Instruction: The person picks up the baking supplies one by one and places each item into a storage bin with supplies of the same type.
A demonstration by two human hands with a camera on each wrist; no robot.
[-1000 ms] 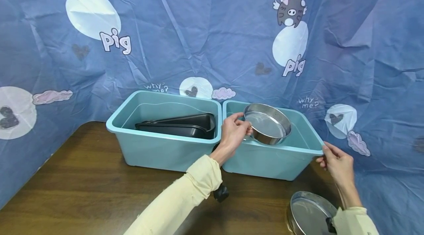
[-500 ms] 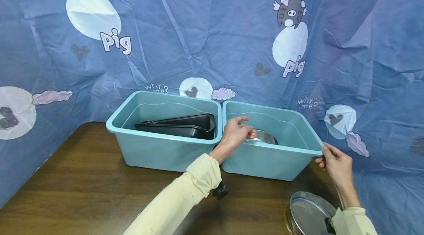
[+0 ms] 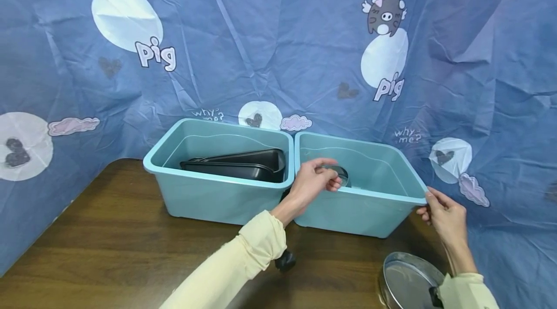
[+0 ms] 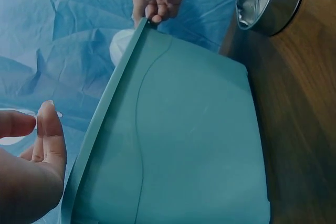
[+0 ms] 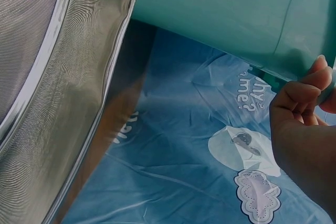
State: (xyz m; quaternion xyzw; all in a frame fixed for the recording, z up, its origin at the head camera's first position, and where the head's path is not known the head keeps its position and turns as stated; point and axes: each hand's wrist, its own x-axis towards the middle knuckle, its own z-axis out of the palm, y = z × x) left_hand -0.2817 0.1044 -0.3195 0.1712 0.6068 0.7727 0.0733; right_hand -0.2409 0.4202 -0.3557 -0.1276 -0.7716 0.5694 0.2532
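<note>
In the head view, my left hand [image 3: 314,181] hovers at the front rim of the right teal bin [image 3: 348,217]. Nothing shows between its loosely bent thumb and fingers in the left wrist view. Just behind that hand, inside the bin, part of a round metal sieve [image 3: 342,173] shows; the hand and rim hide the rest. My right hand [image 3: 446,214] pinches the bin's front right corner. A second round sieve [image 3: 411,282] rests on the table near my right forearm; its mesh fills the left of the right wrist view.
A left teal bin [image 3: 196,198] stands beside the right one, with black baking pans [image 3: 235,171] leaning inside. Both bins stand on a brown wooden table [image 3: 109,251]. A blue printed cloth [image 3: 270,33] hangs close behind them.
My left hand let go of the sieve, which dropped into the right bin and now shows less, farther left. The left hand's fingers have drawn together. My right hand stays on the corner.
</note>
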